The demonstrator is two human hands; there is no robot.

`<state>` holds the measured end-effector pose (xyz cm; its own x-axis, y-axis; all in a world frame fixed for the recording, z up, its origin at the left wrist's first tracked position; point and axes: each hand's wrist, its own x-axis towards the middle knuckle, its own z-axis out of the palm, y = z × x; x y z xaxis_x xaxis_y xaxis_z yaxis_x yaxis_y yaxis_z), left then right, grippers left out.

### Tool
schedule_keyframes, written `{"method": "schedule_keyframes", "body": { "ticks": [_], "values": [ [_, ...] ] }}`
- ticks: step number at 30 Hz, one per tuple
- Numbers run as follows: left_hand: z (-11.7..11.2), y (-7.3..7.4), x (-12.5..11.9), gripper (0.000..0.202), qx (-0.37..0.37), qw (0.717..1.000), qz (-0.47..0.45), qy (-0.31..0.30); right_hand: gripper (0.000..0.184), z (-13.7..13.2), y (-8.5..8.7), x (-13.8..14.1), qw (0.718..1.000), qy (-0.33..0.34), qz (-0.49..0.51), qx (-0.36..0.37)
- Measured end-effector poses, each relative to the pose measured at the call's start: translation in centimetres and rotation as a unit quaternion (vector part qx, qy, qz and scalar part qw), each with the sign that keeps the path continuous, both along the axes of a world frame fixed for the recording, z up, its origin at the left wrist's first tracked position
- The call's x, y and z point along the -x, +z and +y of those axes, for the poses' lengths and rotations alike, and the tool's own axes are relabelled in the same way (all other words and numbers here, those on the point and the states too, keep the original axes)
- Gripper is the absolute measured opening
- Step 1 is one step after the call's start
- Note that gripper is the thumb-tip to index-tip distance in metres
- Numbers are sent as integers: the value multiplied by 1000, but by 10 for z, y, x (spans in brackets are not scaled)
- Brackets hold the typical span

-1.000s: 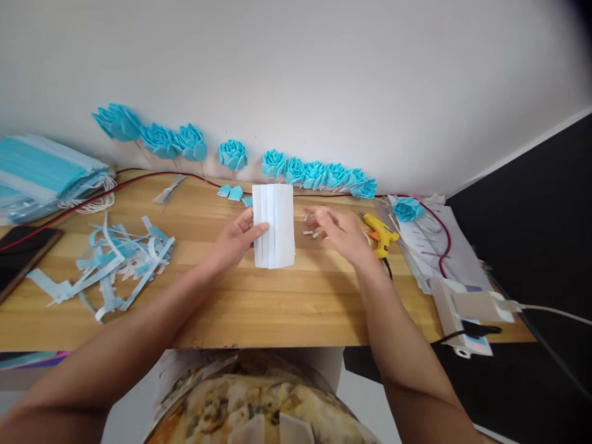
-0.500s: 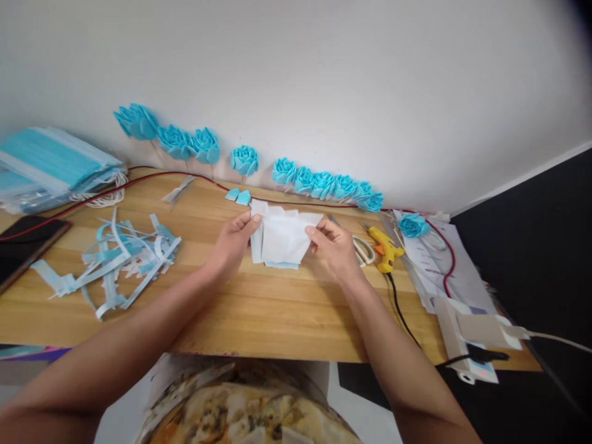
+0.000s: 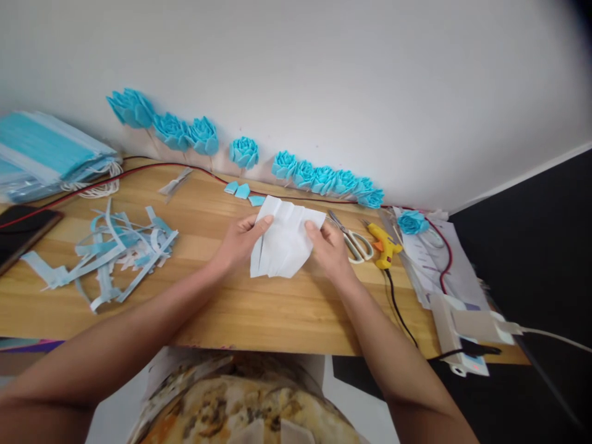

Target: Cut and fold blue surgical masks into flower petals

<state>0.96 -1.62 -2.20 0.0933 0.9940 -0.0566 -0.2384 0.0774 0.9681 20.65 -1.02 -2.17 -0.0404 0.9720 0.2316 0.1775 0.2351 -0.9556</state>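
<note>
A white pleated sheet of mask fabric [image 3: 284, 240] is stretched between my two hands above the wooden table. My left hand [image 3: 243, 240] pinches its left edge, thumb on top. At the right edge, my right hand [image 3: 326, 243] grips it the same way. Just behind the fabric lie small blue cut petals [image 3: 242, 190]. A pair of scissors [image 3: 356, 243] with white handles rests to the right of my right hand, and a yellow glue gun [image 3: 385, 245] lies beyond it.
Several blue fabric flowers [image 3: 244, 152] on thin stems lean along the wall. Cut strips [image 3: 115, 246] are heaped at the left, near a stack of blue masks [image 3: 50, 151] and a phone [image 3: 28, 231]. A power strip [image 3: 456, 339] sits at the right edge; a red-black cable [image 3: 194, 166] runs behind.
The fabric has turned and been spread, its pleats now showing and its lower edge hanging nearer me. Both hands still hold it. More of the scissors and another blue petal show.
</note>
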Motion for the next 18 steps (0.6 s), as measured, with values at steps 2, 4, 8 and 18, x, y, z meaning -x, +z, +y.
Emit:
{"method": "schedule_keyframes", "body": {
  "ticks": [2,4,8,18],
  "values": [
    [-2,0,-1,43,-11,1000,12,-16,44,-1,-2,1,997,-61,-43,-33],
    [-2,0,-1,42,-23,999,19,-19,50,-3,-2,2,991,-90,-83,-61],
    [1,-1,0,41,-22,1000,18,-3,56,-8,1,6,983,-91,-127,-96],
    [4,0,0,37,27,996,-83,4,58,-3,-1,3,999,-11,36,35]
  ]
}}
